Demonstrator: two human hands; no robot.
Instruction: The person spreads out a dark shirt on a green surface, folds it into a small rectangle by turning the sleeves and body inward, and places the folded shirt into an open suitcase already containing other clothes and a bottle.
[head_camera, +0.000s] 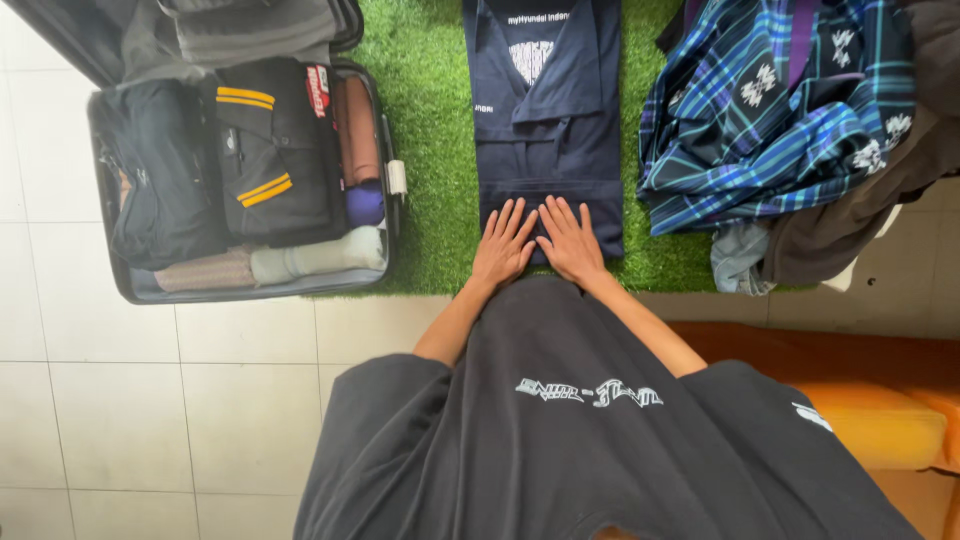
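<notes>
Left hand (503, 243) and right hand (567, 240) lie flat, fingers spread, side by side on the near hem of the folded navy polo shirt (548, 120) – gripping nothing. Bare green artificial turf mat (430, 150) either side of the hands. Shirt's far end cut off by the frame. Right: crumpled blue plaid cloth pile (775, 110), partly cropped. Left: open dark suitcase (125, 285) packed with folded and rolled clothes.
</notes>
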